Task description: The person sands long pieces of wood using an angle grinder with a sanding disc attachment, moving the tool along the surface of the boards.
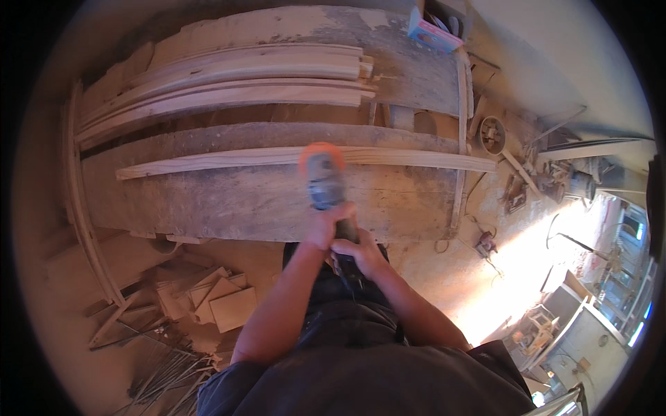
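Nearest is the person's dark shirt [388,374], with both bare forearms reaching forward from it. The right hand [364,255] is curled around the black rear part of a handheld power tool [324,186]. Just ahead of it, the left hand [320,227] is closed around the tool's body near the grey head; the exact finger placement is too blurred to tell. The tool points away from the person, and its orange disc [316,148] is at the front end, over a long, pale wood strip [409,157]. Whether disc and wood touch cannot be told from this angle.

The strip lies crosswise on the worn, dusty surface [243,204], its right end reaching past the surface's edge. On the floor to the left are flat wood offcuts [232,308] in a loose pile, with a heap of thin rods [163,378] near them. To the right, a reddish tool [487,243] lies on the floor.

Beyond the strip, across a gap, several long wood lengths [243,73] lie side by side. A round bucket [483,135] stands off to the right. Farthest, a pink and blue box [433,35] sits at the surface's far right corner.
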{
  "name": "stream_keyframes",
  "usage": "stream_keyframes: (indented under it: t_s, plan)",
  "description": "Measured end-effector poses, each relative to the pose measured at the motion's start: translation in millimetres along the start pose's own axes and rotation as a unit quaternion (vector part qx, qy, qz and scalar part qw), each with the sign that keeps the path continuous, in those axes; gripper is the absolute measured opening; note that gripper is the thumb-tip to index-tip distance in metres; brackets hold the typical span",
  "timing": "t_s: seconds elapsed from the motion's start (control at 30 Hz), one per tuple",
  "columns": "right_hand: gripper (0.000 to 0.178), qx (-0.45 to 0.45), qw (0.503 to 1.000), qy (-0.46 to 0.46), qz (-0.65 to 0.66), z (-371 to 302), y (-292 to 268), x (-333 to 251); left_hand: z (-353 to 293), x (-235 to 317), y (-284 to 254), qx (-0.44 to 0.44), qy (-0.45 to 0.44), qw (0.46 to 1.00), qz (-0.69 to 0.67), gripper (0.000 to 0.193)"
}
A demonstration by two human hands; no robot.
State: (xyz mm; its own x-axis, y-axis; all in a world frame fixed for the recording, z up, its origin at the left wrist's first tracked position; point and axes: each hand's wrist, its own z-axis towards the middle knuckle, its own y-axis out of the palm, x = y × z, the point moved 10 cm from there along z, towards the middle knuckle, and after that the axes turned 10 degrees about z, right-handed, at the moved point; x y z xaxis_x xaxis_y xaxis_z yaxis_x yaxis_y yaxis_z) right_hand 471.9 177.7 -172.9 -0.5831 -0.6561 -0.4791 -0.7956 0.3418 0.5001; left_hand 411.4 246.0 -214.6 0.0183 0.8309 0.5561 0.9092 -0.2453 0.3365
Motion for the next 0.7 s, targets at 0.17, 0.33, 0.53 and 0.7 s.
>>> stream_keyframes:
  t_s: [0.17,0.33,0.53,0.7]
  plan:
    - [0.044,0.034,0.994,-0.045,-0.095,7.9,-21.7,-22.0,-0.6,5.1,13.7,0.044,-0.019,0.996,-0.074,0.026]
    - [0.034,0.051,0.998,-0.007,-0.037,-49.5,-102.1,-53.3,21.2,-30.1,108.8,0.018,-0.030,0.998,-0.045,0.021]
    - [0.032,0.102,0.992,-0.038,0.060,-102.4,-201.5,-56.6,31.7,-35.9,227.2,-0.017,-0.019,0.999,0.042,0.019]
    - [0.028,0.130,0.971,-0.103,0.170,-135.5,-246.7,-77.2,47.4,-42.6,309.8,-0.064,-0.043,0.991,0.106,0.019]
